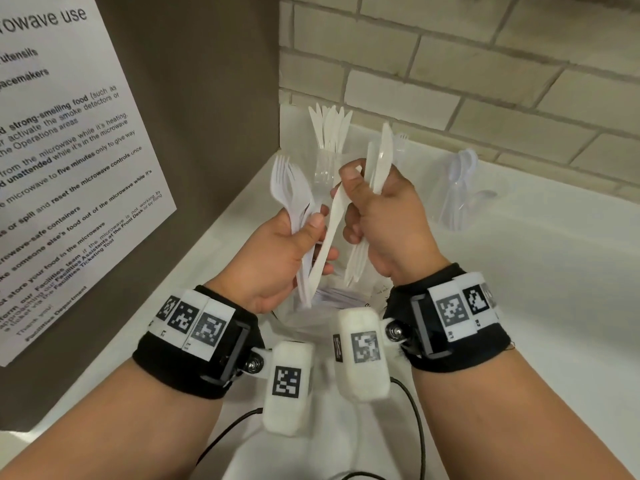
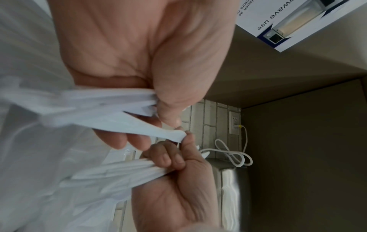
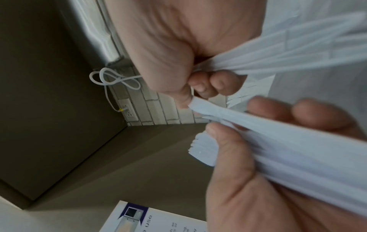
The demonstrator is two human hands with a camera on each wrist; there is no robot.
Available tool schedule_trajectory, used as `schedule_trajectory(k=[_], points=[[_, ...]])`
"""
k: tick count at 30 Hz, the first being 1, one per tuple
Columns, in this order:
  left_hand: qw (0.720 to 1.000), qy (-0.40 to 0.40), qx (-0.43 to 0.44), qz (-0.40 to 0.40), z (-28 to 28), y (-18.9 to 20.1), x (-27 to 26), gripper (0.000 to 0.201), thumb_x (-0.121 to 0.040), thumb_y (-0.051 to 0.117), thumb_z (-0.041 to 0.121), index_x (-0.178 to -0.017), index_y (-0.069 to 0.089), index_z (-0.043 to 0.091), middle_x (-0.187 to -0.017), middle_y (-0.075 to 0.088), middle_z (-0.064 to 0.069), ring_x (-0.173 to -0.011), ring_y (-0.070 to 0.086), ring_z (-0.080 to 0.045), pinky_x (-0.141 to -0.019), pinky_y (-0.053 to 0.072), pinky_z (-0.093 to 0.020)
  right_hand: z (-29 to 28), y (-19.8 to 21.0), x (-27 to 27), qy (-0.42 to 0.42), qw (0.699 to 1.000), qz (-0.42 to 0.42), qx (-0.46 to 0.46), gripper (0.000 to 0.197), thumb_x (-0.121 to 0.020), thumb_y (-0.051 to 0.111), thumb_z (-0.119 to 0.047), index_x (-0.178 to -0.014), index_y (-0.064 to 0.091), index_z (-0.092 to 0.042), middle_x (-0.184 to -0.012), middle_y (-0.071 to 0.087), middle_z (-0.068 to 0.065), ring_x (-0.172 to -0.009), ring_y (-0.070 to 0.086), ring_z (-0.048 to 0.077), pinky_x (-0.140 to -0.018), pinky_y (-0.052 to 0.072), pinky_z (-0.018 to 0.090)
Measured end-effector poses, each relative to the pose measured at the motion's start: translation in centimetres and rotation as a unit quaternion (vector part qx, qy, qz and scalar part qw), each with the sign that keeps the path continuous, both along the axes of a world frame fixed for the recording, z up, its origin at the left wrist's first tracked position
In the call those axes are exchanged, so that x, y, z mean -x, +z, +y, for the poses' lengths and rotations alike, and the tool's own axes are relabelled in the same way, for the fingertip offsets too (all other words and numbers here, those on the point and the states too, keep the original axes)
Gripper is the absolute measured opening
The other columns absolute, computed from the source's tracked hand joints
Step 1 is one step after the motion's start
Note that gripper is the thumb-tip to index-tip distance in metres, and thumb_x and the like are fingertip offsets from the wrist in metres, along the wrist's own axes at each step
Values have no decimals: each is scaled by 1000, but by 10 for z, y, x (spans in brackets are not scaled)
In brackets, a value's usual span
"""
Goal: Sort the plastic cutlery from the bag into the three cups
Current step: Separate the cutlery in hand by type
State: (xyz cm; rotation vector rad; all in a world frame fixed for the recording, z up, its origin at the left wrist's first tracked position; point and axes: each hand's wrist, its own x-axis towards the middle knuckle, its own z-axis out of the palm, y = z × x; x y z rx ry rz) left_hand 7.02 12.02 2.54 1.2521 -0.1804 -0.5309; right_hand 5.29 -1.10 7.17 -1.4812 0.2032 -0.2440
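— Fingers of the left hand (image 1: 277, 251)?
— Curled round a bunch of forks (image 1: 289, 188), tines up.
— And the right hand (image 1: 384, 216)?
— Gripping knives (image 1: 381, 161), thumb and forefinger pinching one loose piece (image 1: 332, 220), above the bag (image 1: 311, 320).

Dark panel (image 1: 214, 98) close left, tiled wall (image 1: 485, 64) behind cups (image 1: 460, 202), counter (image 1: 519, 289) open right

the forks (image 1: 289, 188) and knives (image 1: 379, 161) are matt white plastic. behind the knives, the cups (image 1: 460, 199) are clear glossy plastic. the desk (image 1: 519, 271) is smooth and white, the wall (image 1: 485, 64) behind it rough pale brick, the notice (image 1: 69, 150) paper.
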Motion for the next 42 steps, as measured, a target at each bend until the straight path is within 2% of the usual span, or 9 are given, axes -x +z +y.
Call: schedule_trajectory(k=[4,8,13,18,22,28,34,37,42], points=[[1000,-20,-22,0,2,-2,1,27,-96,51,14,-123,52,11,-97,63,-3,-76,70,-15,-64,56,-26,-7,5,-9,-59,997,-32,-46,9,-99,52,-19,-93,53,-13,-73,64,6,-38,38,11,-41,34,22],[1000,-3,-24,-13,4,2,-3,32,-96,52,14,-128,52,14,-110,66,-7,-80,71,-14,-65,55,-24,-7,-6,-8,23,1000,15,-15,11,-97,55,-16,-97,59,-6,-75,63,6,-40,38,12,-44,35,26],[999,42,-4,21,5,-2,-8,22,-97,50,15,-118,55,10,-90,66,-8,-84,71,-23,-68,58,-28,-14,-10,-12,-2,999,51,-4,8,-100,49,-14,-96,55,-11,-77,70,8,-45,39,13,-46,33,26],[998,42,-16,50,11,-4,-10,19,-97,51,14,-113,55,5,-78,58,-3,-80,71,-24,-67,58,-31,-52,20,-50,-104,994,-20,-26,11,-102,43,-20,-99,53,-14,-70,68,2,-64,54,17,-60,42,32],[996,37,-42,63,13,-4,-15,21,-97,51,16,-114,55,4,-78,58,-4,-87,72,-27,-85,57,-45,-60,39,-91,-123,986,-86,-73,14,-103,40,-24,-97,51,-18,-67,54,3,-67,61,24,-67,48,37],[995,36,-46,85,19,-7,-26,15,-97,51,16,-107,58,7,-71,60,-2,-85,73,-28,-85,56,-49,-49,26,-160,-139,971,-190,33,18,-102,39,-20,-94,54,-17,-76,50,7,-69,54,24,-66,50,27],[992,42,-39,110,23,-13,-37,14,-95,54,16,-102,66,13,-72,59,-4,-81,72,-28,-84,55,-53,-45,-1,-213,-97,979,-156,83,21,-101,44,-21,-88,61,-21,-70,56,0,-70,61,20,-77,51,39],[991,42,-38,120,22,-17,-39,13,-94,56,15,-95,69,15,-71,59,-5,-79,72,-29,-80,56,-52,-47,-15,-224,-90,989,-85,82,17,-100,46,-22,-94,61,-19,-75,59,1,-71,62,16,-73,53,28],[992,43,-38,114,21,-16,-40,13,-95,54,15,-96,66,12,-68,58,-4,-75,71,-26,-82,56,-53,-56,-27,-229,-85,991,62,88,40,-91,64,-26,-126,57,-9,-122,63,7,-110,60,22,-96,46,32]])
